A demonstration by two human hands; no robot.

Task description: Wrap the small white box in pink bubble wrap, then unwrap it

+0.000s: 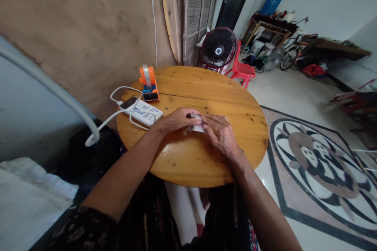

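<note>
Over the middle of the round wooden table (pixel 188 168), both hands hold one small, pale, shiny packet (pixel 196 126) that looks like clear wrapping with white and pinkish parts. My left hand (pixel 179 119) grips its left side, thumb and fingers closed on it. On the right side, my right hand (pixel 219 130) pinches it with bent fingers. The fingertips nearly meet and hide much of the packet, so its exact kind cannot be made out.
An orange tape dispenser (pixel 153 82) stands at the table's back left. Near it lies a white power bank (pixel 147 113) with a looped white cable (pixel 122 87). Beyond the table are a fan (pixel 218 49) and a red plastic chair (pixel 243 70).
</note>
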